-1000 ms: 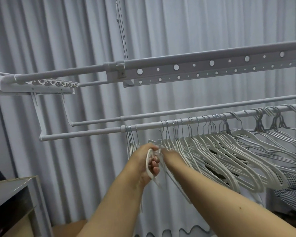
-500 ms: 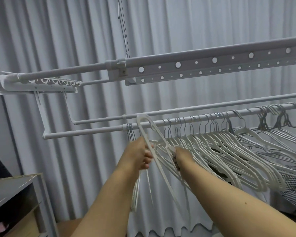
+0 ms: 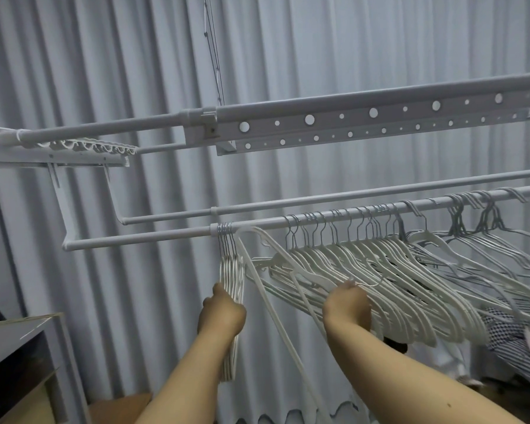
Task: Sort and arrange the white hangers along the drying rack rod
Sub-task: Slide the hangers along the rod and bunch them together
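Soft even light, slight blur, wide-angle bowing

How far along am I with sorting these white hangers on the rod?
Early on. Done: a small tight bunch hangs at the left of the rod, gripped by your left hand. In hand: one loose hanger sits between the groups. Left: the long splayed row under your right hand.

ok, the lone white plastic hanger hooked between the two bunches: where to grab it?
Pinch the long white plastic hanger on its bare lower shaft, from the front. It hangs steeply in the gap, clear of the left bundle.
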Demonstrator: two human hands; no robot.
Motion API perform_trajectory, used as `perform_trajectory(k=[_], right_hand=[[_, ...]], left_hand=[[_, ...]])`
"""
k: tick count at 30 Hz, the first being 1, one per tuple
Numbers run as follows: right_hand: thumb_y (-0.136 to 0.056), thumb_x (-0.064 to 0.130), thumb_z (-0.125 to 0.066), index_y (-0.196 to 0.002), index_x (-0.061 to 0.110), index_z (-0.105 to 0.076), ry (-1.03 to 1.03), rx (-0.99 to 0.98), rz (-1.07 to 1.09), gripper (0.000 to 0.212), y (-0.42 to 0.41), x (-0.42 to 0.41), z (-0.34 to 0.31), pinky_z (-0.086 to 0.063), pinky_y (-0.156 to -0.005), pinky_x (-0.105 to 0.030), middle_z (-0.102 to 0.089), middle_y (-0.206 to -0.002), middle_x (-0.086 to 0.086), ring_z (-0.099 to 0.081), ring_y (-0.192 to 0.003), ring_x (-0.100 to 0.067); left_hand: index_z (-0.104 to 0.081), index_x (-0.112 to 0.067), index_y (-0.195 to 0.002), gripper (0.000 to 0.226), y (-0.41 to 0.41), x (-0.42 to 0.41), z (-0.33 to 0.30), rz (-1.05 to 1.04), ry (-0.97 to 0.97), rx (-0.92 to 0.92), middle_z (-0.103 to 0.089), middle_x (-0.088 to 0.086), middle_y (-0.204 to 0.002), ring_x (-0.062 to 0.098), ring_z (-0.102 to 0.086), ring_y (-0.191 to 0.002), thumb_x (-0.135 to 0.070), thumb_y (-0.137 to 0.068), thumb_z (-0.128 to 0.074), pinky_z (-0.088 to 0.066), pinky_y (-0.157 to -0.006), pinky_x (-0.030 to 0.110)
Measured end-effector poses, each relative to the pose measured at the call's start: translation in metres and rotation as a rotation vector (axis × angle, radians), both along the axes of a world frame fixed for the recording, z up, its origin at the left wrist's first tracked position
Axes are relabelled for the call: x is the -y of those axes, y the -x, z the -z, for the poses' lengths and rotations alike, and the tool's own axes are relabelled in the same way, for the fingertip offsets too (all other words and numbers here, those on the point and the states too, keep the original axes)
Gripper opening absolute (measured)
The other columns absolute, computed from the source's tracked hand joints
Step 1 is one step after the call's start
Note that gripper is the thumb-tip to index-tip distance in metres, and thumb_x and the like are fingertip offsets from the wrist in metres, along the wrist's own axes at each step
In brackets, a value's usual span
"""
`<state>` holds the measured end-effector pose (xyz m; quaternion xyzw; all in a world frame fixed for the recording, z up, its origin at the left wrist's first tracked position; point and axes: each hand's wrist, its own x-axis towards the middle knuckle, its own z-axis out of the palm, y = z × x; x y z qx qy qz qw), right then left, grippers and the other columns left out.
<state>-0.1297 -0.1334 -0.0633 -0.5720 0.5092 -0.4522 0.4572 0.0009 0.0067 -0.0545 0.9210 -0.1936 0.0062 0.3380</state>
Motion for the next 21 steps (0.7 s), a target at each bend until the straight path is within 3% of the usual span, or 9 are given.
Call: perform_trajectory(k=[3,8,12,16,18,21], right_hand=[[-0.105,0.031,-0.018,-0.119,-0.006,-0.052,0.004,0.028,0.001,0.052,0.002,-0.005,0.004,-0.04,-0.094,-0.046,-0.06,-0.119,-0.028,-0.055,-0.112,-0.043],[-0.105,0.03,-0.019,-0.114,-0.002,-0.052,0.039,0.029,-0.064,0.047,-0.01,-0.011,-0.006,-0.04,-0.091,-0.042,-0.06,-0.117,-0.025,-0.056,-0.11,-0.041],[-0.104,0.031,-0.022,-0.097,0.008,-0.049,0.091,0.039,-0.212,0.036,-0.031,-0.019,-0.03,-0.033,-0.077,-0.034,-0.054,-0.096,-0.013,-0.052,-0.09,-0.032],[-0.097,0.025,-0.039,-0.083,0.014,-0.047,0.061,0.151,-0.387,0.021,-0.075,-0.014,-0.044,-0.048,-0.075,-0.04,-0.064,-0.091,-0.013,-0.062,-0.084,-0.031],[-0.096,0.015,-0.042,-0.096,0.01,-0.054,-0.024,0.206,-0.479,0.013,-0.09,-0.013,-0.054,-0.052,-0.071,-0.039,-0.064,-0.089,-0.016,-0.062,-0.075,-0.029],[-0.097,0.0,-0.038,-0.134,0.004,-0.047,-0.216,0.367,-0.616,0.038,-0.099,-0.014,-0.069,-0.044,-0.043,-0.023,-0.048,-0.071,-0.012,-0.049,-0.05,-0.018]], left_hand=[[-0.034,-0.011,-0.136,0.054,-0.002,0.001,0.0,0.012,0.047,-0.005,-0.058,0.017,-0.118,0.036,-0.059,-0.103,-0.01,-0.083,-0.044,-0.048,-0.076,0.032],[-0.04,-0.012,-0.126,0.047,-0.002,0.002,0.0,0.031,0.083,-0.006,-0.06,0.015,-0.111,0.036,-0.061,-0.097,-0.009,-0.079,-0.043,-0.054,-0.082,0.038],[-0.042,-0.015,-0.122,0.045,-0.001,0.0,0.002,0.061,0.119,-0.01,-0.062,0.013,-0.099,0.033,-0.064,-0.087,-0.011,-0.077,-0.042,-0.057,-0.077,0.039],[-0.043,-0.02,-0.123,0.05,-0.001,-0.003,0.004,0.092,0.155,-0.013,-0.063,0.01,-0.097,0.032,-0.066,-0.084,-0.014,-0.073,-0.043,-0.058,-0.074,0.038],[-0.045,-0.021,-0.116,0.043,-0.002,-0.006,0.004,0.111,0.171,-0.019,-0.064,0.009,-0.094,0.031,-0.066,-0.082,-0.016,-0.073,-0.044,-0.059,-0.074,0.039],[-0.046,-0.023,-0.11,0.036,-0.005,-0.008,0.004,0.13,0.186,-0.023,-0.064,0.006,-0.091,0.029,-0.067,-0.079,-0.02,-0.074,-0.045,-0.059,-0.072,0.04]])
